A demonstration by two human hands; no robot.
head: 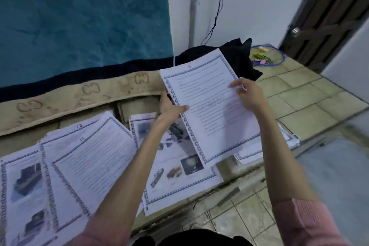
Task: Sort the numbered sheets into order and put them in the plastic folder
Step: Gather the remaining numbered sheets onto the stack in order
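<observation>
Above the floor spread we pinch one sheet at both side edges, left hand and right hand; sheet 11 lies lower left, nearer our left.

held sheet text blurred | number perhaps 6 | left sheets cropped

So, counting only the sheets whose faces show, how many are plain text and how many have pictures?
Text-only white paper sheets: 2, the held sheet between left hand and right hand, and sheet 11 on the floor.
White paper sheets with pictures: 2, far-left picture sheet, centre picture sheet.
Total: 4. Mostly covered sheets not counted.
</observation>
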